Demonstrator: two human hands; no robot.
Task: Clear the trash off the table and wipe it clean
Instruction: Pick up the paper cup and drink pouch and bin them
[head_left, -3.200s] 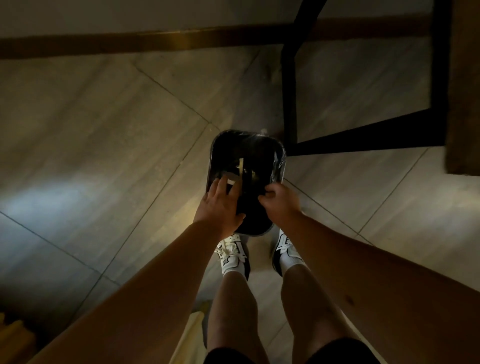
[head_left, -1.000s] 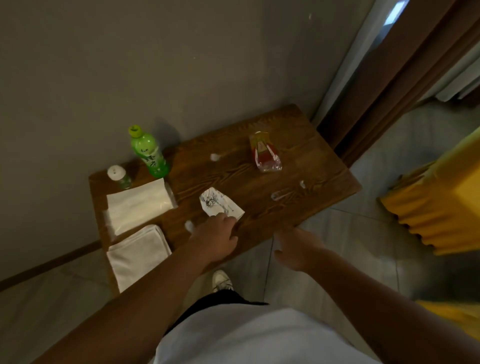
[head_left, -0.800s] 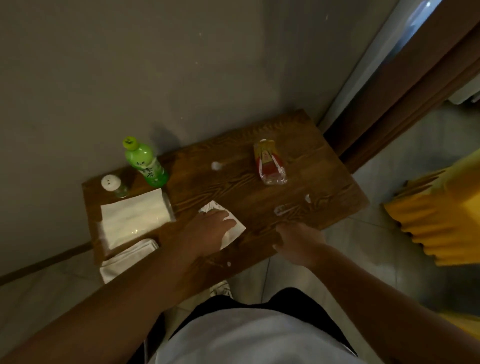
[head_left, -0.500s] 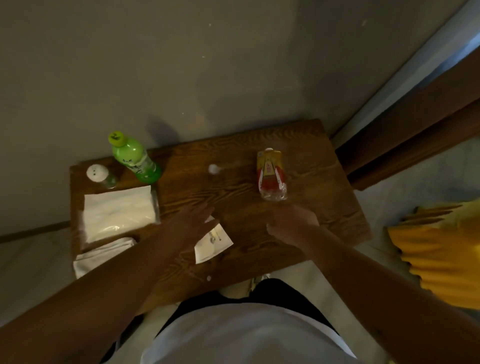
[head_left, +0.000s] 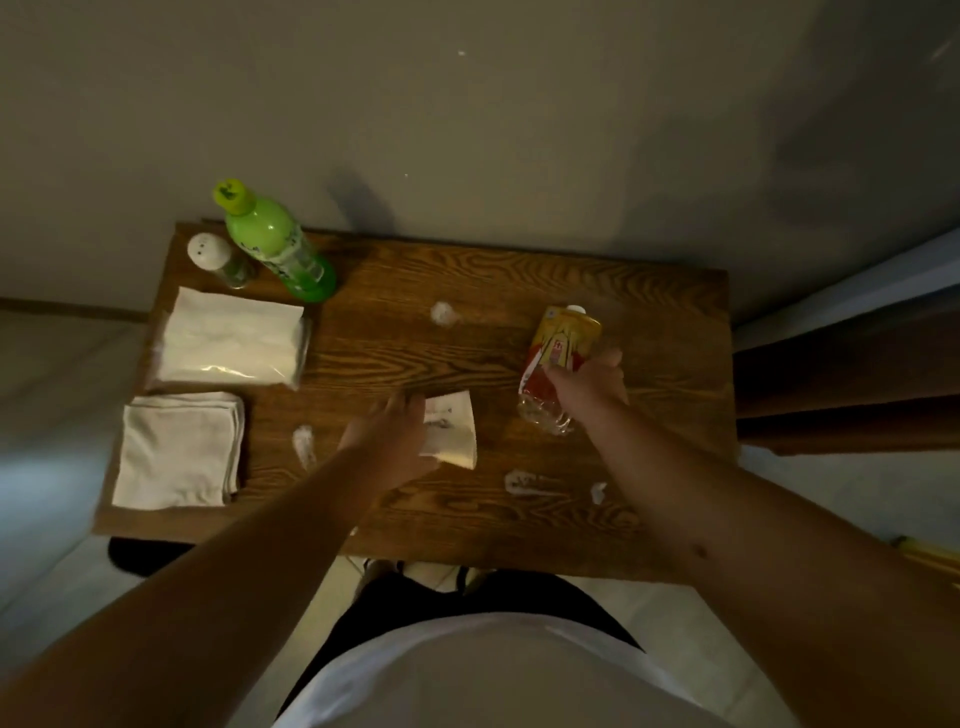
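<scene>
A dark wooden table (head_left: 649, 312) stands against the wall. My right hand (head_left: 587, 384) closes over a crushed plastic bottle with a red and yellow label (head_left: 563, 338) lying on the table's right half. My left hand (head_left: 395, 441) rests on the left edge of a white paper scrap (head_left: 457, 436) at the middle, fingers curled onto it. Small white crumbs and smears lie at the back middle (head_left: 442, 313), left of my wrist (head_left: 304, 447) and near the front (head_left: 524, 482).
A green bottle (head_left: 275, 244) and a small shaker (head_left: 215, 257) stand at the back left corner. A pack of tissues (head_left: 228, 338) and a folded white cloth (head_left: 179, 457) lie on the left side. A dark doorframe (head_left: 841, 374) is at the right.
I left the bin on the floor and came to the table. My right hand moved forward onto the crushed bottle. My left hand stayed at the paper scrap.
</scene>
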